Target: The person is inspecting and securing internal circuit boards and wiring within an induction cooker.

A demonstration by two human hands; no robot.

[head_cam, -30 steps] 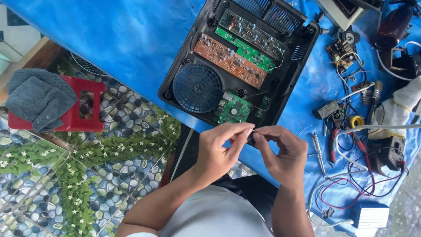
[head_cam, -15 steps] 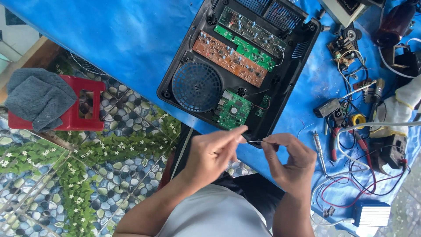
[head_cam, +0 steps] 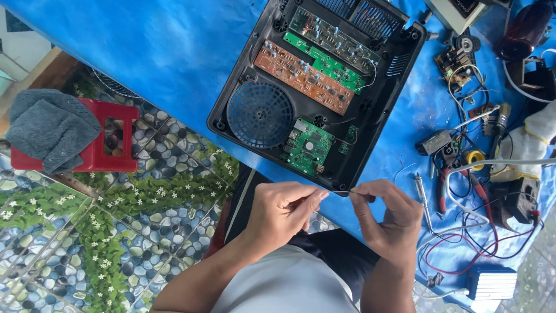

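Stretching between 2 pinching grips, a thin wire (head_cam: 339, 192) was held taut just in front of an opened black appliance case (head_cam: 315, 87) on the blue-covered counter (head_cam: 145, 46). The left hand (head_cam: 284, 211) was closed on 1 end of the strand, thumb and forefinger pressed together; the right hand (head_cam: 388, 217) was clamped on the other end in the same way. Inside the case, an orange circuit board (head_cam: 304, 76), a green circuit board (head_cam: 308, 146) and a round blue fan grille (head_cam: 260, 114) were left exposed. Red-handled pliers (head_cam: 443, 185) and a screwdriver (head_cam: 423, 197) were laid near the right hand.

For work of this kind, the strand is judged best kept lightly tensioned and gripped close to its ends, so that it neither kinks nor slips from the fingertips.

The wire was barely made out against the counter, and its ends were hidden by the fingers. Whether it was bare or insulated could not be told. Tangled leads (head_cam: 480, 249) at the right edge were cut off by the frame, as was a red stool (head_cam: 110, 156) bearing a grey cloth (head_cam: 49, 127) in part.
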